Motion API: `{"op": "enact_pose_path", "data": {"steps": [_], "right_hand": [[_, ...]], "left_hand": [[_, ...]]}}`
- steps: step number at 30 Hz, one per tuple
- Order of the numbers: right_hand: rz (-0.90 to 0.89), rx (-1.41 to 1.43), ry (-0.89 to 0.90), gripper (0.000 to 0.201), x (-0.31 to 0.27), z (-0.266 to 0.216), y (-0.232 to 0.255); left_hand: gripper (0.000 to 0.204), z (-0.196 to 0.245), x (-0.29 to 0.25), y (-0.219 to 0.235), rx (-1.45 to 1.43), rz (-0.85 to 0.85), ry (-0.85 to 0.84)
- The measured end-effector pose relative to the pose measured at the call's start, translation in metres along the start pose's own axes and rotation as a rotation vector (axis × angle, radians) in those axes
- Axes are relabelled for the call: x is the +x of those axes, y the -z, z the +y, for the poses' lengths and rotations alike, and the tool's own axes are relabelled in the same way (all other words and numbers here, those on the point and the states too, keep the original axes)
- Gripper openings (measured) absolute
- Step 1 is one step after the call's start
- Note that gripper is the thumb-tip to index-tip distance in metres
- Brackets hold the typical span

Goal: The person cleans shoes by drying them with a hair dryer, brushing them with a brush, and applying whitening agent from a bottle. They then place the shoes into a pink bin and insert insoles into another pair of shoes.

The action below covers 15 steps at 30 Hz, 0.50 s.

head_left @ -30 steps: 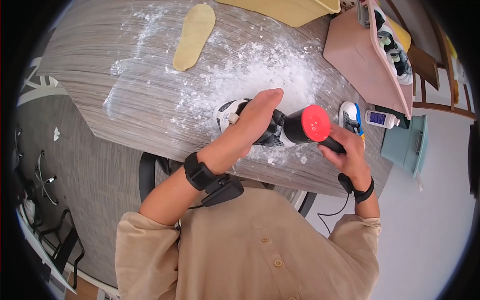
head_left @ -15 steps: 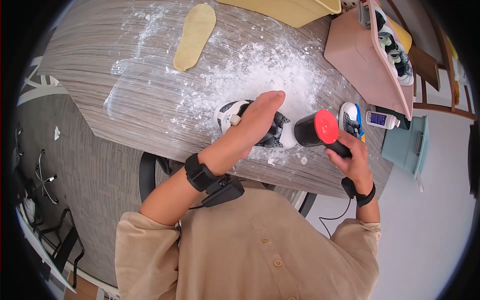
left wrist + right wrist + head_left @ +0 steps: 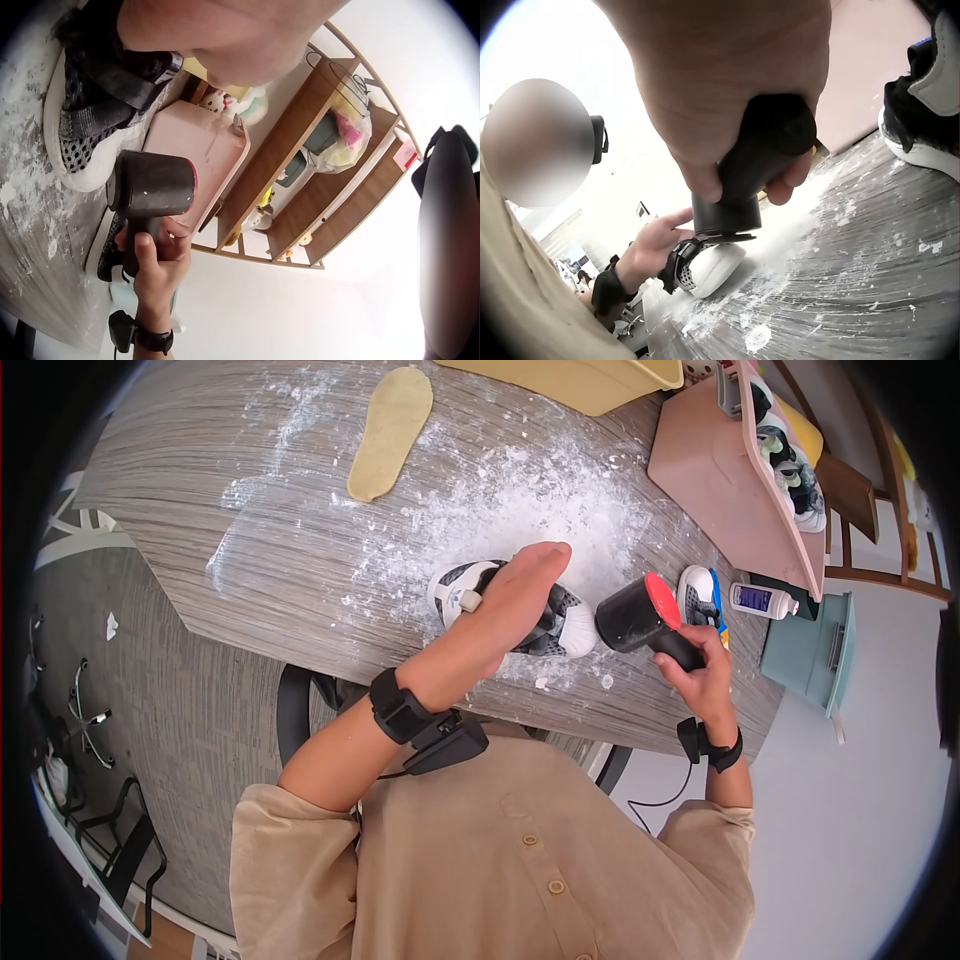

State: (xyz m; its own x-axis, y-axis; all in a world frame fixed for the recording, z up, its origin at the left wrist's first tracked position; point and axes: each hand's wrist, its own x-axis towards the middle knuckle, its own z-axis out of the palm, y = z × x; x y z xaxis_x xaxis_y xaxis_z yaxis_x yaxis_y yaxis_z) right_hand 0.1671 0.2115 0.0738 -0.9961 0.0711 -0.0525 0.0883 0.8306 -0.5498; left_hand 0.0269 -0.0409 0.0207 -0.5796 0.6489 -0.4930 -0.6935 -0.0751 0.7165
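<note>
A black-and-white shoe (image 3: 573, 632) lies on the powder-strewn table, its white sole showing in the left wrist view. Across its middle, my left hand (image 3: 515, 600) grips it, the fingertips largely hidden. A small pale block (image 3: 469, 600) shows beside that hand. My right hand (image 3: 705, 675) holds the handle of a black dryer-like tool (image 3: 630, 617) with a red round end, its barrel just right of the shoe and apart from it in the head view. In the right wrist view, the fingers (image 3: 784, 187) curl round the black handle.
A yellowish insole (image 3: 390, 435) lies at the table's far side. Another shoe (image 3: 698, 598) and a white bottle (image 3: 762, 600) stand right of the tool. Beyond them are a pink bin (image 3: 715, 490) holding shoes, a yellow bin (image 3: 590, 385) and a teal box (image 3: 810, 650).
My right hand has drawn the tool to the right, away from the shoe, and turned it so the red end faces more to the right. My left hand has barely moved.
</note>
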Motion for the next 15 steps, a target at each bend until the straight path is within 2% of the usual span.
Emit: {"op": "enact_pose_path", "data": {"steps": [9, 15], "right_hand": [[-0.003, 0.164, -0.172, 0.036, 0.0090, 0.0015, -0.0101], [-0.006, 0.220, -0.136, 0.036, 0.0018, 0.0108, -0.0088]], "left_hand": [[0.061, -0.0010, 0.0003, -0.0007, 0.000, -0.001, -0.001], [0.061, 0.0015, -0.0015, -0.0019, 0.000, 0.018, 0.010]]}}
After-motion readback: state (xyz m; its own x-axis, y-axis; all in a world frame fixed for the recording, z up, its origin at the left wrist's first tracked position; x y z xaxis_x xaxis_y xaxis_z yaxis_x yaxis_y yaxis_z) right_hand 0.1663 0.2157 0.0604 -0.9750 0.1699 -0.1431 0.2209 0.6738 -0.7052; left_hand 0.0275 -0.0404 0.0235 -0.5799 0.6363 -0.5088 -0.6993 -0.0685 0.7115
